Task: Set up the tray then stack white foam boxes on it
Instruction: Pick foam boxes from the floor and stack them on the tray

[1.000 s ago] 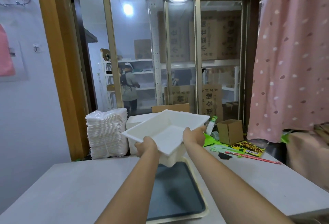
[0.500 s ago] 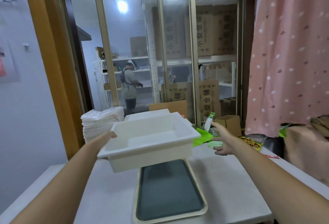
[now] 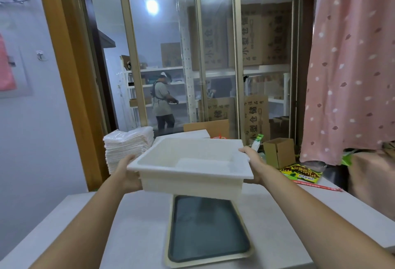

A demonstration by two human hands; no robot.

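Note:
An open white foam box [image 3: 190,166] hangs in the air above the far end of a cream-rimmed tray [image 3: 170,241] with a dark mat inside. My left hand [image 3: 128,174] grips the box's left side under the rim. My right hand [image 3: 253,164] holds its right rim, thumb on top. More white foam [image 3: 183,134] stands behind it on the grey table [image 3: 85,226].
A tall pile of white packets [image 3: 126,147] stands at the back left. A small cardboard box [image 3: 279,152], green wrappers and a yellow packet [image 3: 301,175] lie at the back right. A pink curtain [image 3: 352,65] hangs on the right. Behind the glass, a person stands by shelves.
My right hand has come back from the right and taken hold of the box's right rim. The box has levelled out and sits over the tray's far end.

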